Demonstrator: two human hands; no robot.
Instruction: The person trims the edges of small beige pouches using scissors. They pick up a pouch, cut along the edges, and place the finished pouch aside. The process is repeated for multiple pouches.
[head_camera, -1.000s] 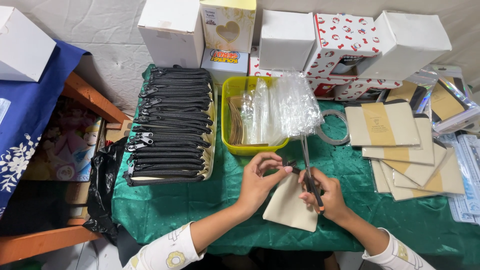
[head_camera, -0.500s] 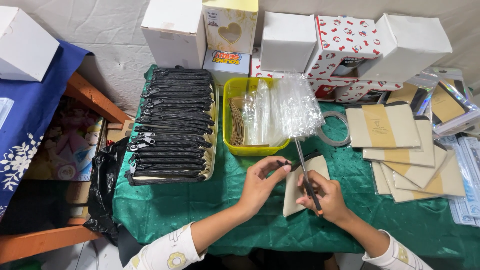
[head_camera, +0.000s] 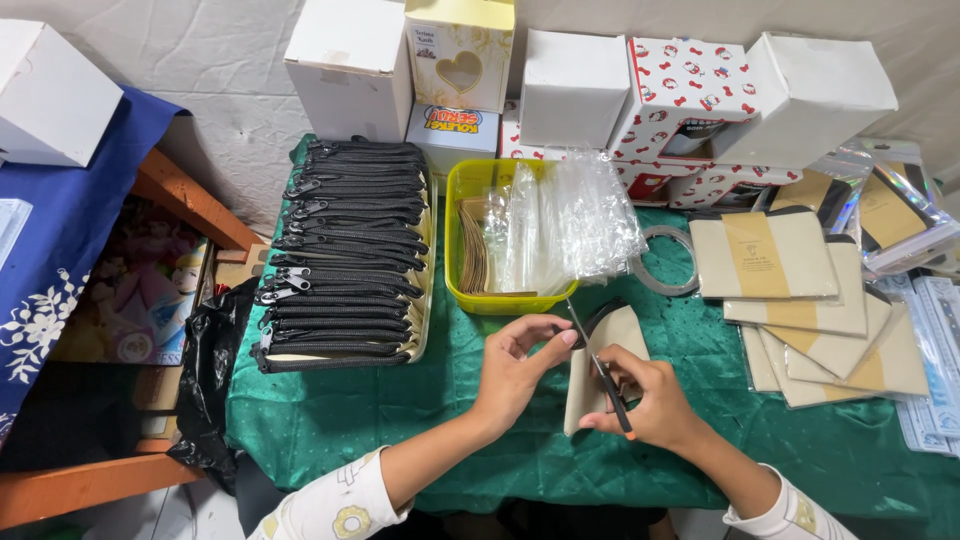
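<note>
Both hands meet over a green cloth covering the table. Left hand pinches the top edge of a beige pouch between thumb and forefinger, holding it tilted up off the cloth. Right hand is closed around a thin dark tool with an orange tip, laid across the pouch's face; what kind of tool it is cannot be told. Just behind the hands stands a yellow tub holding brown card pieces and a sheaf of clear bags. Left of the tub, a tray carries a stack of black zippers. To the right, finished beige pouches lie fanned out in clear sleeves, with a tape roll between them and the tub. White and printed boxes line the wall at the back. A black plastic bag hangs off the table's left edge, beside a blue floral cloth.
</note>
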